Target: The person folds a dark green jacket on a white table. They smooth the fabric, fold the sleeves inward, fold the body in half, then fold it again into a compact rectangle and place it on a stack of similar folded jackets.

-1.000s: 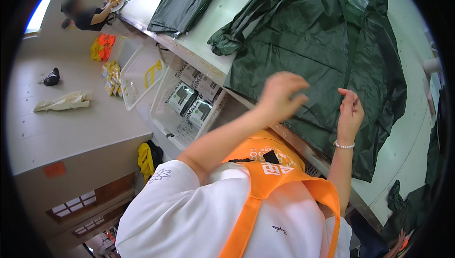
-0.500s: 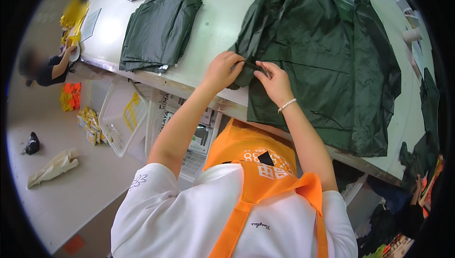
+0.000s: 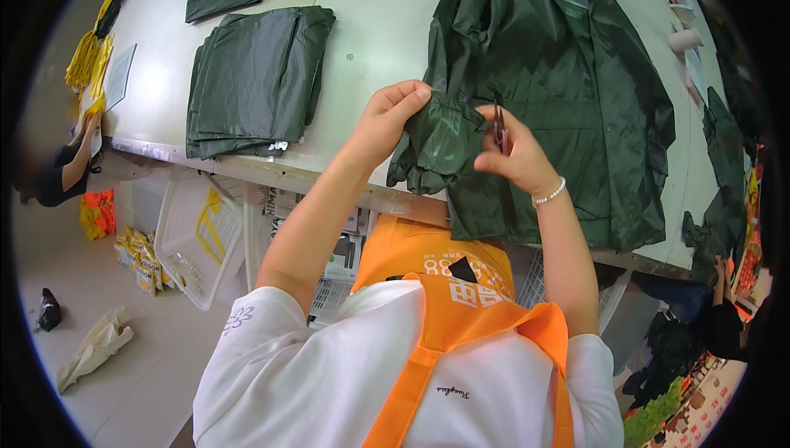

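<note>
Green jacket [image 3: 568, 139] lay spread on the table [image 3: 374, 32], its hem reaching the front edge. Near this edge, the left hand [image 3: 388, 125] pinched the sleeve end [image 3: 443, 137] between thumb and fingers. Just beside, the right hand [image 3: 520, 156] held in bent fingers a slim dark tool [image 3: 499, 123], perhaps small snips. Folded green garments [image 3: 251, 78] lay farther left along the same edge.

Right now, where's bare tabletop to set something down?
Widest: table between the folded green stack and green jacket. Narrower: strip between jacket and paper roll. Crowded: near edge, where left hand pinches the sleeve end beside right hand with dark snips.
</note>
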`<state>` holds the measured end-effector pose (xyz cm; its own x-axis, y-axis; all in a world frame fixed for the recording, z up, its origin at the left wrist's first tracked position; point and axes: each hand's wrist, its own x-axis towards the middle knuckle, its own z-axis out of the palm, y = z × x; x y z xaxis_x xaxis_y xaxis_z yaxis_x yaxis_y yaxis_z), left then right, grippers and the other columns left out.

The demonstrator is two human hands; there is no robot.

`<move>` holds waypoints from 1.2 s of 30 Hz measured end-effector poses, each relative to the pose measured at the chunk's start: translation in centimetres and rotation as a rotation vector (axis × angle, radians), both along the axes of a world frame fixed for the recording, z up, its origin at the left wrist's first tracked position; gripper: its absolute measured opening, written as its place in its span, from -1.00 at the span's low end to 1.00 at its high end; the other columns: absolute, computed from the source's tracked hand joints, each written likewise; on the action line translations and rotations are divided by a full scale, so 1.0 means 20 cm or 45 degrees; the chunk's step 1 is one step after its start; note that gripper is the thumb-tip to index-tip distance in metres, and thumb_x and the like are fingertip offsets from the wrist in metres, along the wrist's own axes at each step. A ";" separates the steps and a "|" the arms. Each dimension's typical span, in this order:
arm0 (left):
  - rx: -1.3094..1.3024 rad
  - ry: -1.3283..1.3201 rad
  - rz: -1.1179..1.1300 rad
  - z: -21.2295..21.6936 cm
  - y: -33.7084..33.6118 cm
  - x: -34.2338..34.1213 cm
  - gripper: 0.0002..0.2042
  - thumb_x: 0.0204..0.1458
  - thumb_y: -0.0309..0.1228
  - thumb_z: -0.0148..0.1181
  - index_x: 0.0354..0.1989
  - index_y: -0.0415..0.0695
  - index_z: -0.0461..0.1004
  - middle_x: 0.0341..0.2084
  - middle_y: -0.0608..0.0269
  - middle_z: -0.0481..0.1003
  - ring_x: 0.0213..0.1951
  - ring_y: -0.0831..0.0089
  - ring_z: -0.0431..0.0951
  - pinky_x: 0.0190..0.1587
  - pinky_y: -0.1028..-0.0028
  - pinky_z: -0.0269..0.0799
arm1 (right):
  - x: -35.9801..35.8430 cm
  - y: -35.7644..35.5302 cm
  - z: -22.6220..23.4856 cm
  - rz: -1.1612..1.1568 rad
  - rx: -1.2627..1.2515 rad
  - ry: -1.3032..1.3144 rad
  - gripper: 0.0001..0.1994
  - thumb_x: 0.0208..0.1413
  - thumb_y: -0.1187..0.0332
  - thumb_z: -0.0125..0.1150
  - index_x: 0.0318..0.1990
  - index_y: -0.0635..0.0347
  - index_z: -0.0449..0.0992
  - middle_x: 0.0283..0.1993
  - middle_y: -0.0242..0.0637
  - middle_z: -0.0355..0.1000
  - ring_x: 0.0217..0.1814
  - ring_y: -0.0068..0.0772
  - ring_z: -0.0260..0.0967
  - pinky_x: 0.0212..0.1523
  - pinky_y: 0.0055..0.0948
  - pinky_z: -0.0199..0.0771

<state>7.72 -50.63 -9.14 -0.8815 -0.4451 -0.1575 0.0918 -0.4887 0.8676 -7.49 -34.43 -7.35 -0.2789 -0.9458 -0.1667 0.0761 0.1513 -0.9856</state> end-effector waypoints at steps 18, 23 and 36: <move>-1.284 -0.600 0.787 0.01 -0.14 -0.19 -0.77 -0.25 -0.63 0.13 -0.35 -0.18 0.33 -0.74 0.12 0.38 -0.62 0.15 0.41 -0.54 0.25 0.25 | 0.29 -0.14 0.21 -0.451 0.051 0.305 -0.87 -0.10 0.49 0.21 -0.48 0.29 0.36 -0.62 -0.38 0.27 -0.55 -0.65 0.16 -0.52 -0.57 0.19; -1.222 -0.676 0.670 -0.03 -0.01 -0.21 -0.72 -0.21 -0.58 0.21 -0.28 -0.20 0.31 -0.70 0.16 0.42 -0.62 0.39 0.43 -0.56 0.43 0.28 | 0.22 -0.20 0.17 -0.767 -0.140 0.876 -0.84 -0.14 0.48 0.23 -0.47 0.26 0.33 -0.66 -0.32 0.17 -0.64 -0.58 0.09 -0.59 -0.53 0.15; -1.480 -0.141 0.794 0.28 0.14 -0.02 -0.83 -0.17 -0.53 0.27 -0.40 -0.15 0.41 -0.64 0.21 0.45 -0.66 0.37 0.42 -0.57 0.46 0.33 | 0.11 0.19 0.34 -0.387 -0.171 0.343 -0.69 -0.13 0.46 0.42 -0.47 0.19 0.28 -0.57 -0.62 0.12 -0.57 -0.83 0.01 -0.59 -0.74 0.07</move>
